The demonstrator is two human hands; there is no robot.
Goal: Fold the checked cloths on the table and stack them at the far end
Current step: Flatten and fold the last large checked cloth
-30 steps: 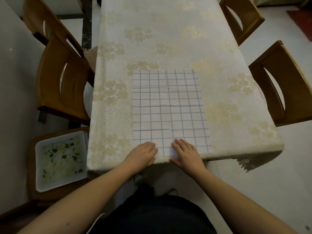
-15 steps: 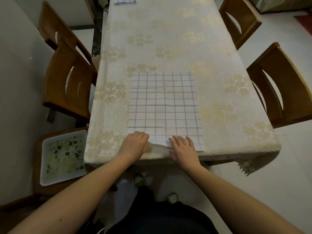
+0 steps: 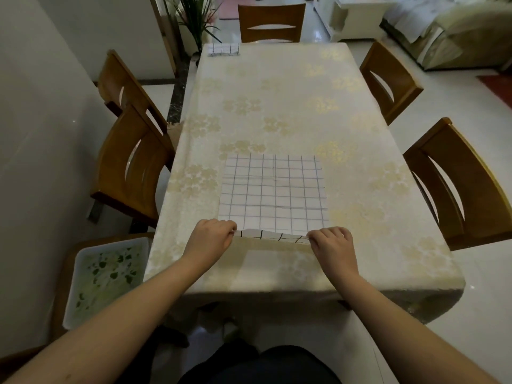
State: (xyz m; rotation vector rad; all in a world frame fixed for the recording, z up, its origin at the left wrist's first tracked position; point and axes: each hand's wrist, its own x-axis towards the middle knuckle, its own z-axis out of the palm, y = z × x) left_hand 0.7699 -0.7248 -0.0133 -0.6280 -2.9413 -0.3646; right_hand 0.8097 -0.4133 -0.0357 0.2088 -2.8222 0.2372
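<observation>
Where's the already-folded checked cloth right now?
In the head view the folded checked cloth lies at the table's far left corner, in front of the end chair and beside the potted plant.

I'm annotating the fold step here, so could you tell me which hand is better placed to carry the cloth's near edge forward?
Neither alone. The left hand and right hand each pinch one near corner of the checked cloth, level and symmetric, so both should probably lift together.
</observation>
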